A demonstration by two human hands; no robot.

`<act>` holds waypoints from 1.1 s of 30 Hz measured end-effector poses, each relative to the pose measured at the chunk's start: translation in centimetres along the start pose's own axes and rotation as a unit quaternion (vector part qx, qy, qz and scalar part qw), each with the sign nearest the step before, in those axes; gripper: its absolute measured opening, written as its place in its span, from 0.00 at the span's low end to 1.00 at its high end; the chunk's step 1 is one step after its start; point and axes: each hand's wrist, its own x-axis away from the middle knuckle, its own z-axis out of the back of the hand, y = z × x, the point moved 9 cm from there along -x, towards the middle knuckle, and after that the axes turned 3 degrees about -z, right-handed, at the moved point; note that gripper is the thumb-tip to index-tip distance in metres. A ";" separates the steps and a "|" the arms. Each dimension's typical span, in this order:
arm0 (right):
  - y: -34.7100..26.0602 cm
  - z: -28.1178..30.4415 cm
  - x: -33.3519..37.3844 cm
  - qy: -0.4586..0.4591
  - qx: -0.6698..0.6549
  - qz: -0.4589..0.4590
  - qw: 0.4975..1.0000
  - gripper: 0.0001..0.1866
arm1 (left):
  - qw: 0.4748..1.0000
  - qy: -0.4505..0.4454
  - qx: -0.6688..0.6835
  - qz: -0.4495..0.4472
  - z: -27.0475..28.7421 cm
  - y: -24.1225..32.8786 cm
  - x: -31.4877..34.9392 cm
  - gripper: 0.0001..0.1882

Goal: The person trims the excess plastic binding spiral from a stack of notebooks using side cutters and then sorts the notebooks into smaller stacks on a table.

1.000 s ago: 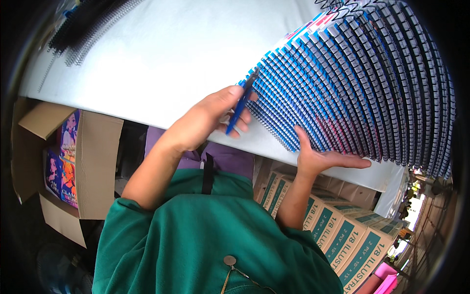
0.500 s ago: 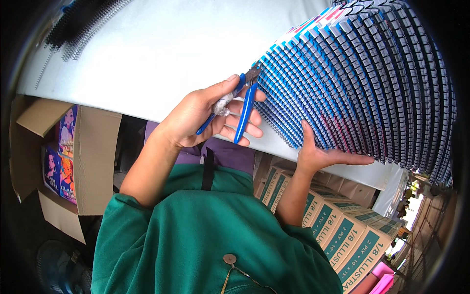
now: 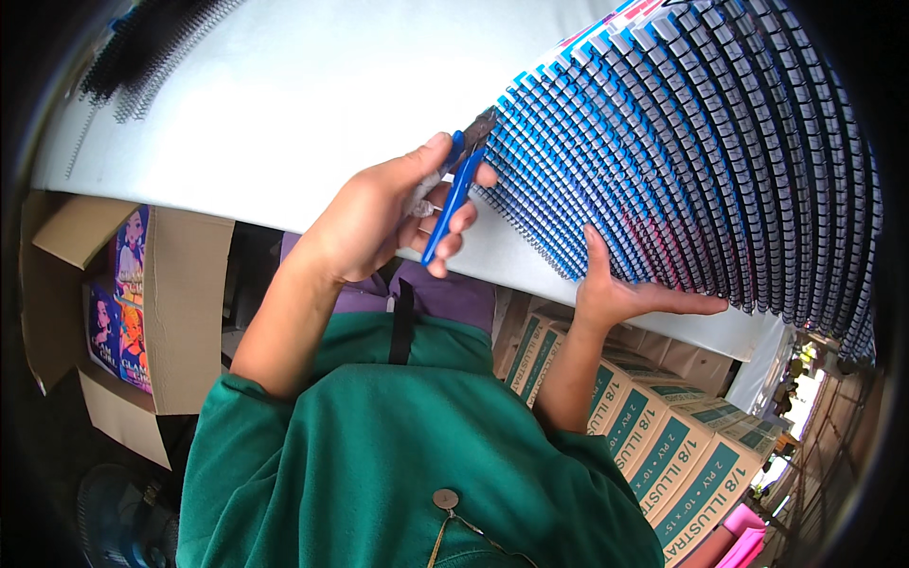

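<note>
Small hand cutters with blue grips and dark metal tips point(image 3: 461, 194) meet the left corner of a tall stack of blue-and-white pads bound with black wire spirals point(image 3: 653, 170), which fills the upper right of the frame on a white-covered worktop point(image 3: 312, 114). Clean work here would seem to call for setting the tips squarely on one wire end, clear of neighbouring loops and paper edges, with the stack braced so that the rows do not slide; a light squeeze should do, as a skewed bite could bend a coil. At centre, the left hand point(image 3: 379, 218) is curled around the cutters, thumb along one grip and fingers about the other, the grips parted; whether the tips have closed on wire cannot be told. Right of centre, well apart from it, the right hand point(image 3: 620, 308) is spread wide around no tool, its thumb raised toward the spirals and its fingers stretched along the stack's lower edge, apparently touching it.
</note>
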 end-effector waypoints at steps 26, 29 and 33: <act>0.0 -0.2 0.4 -0.004 -0.009 0.013 1.000 0.77 | 0.993 -0.017 -0.120 0.010 0.3 -0.7 0.0 0.25; 0.1 -0.2 0.4 0.003 -0.020 0.000 1.000 0.74 | 0.991 -0.057 0.106 0.056 -0.7 -0.9 0.6 0.31; 0.2 -0.3 0.6 0.008 -0.021 -0.018 1.000 0.73 | 0.991 -0.047 0.115 0.055 -0.5 -0.5 0.2 0.30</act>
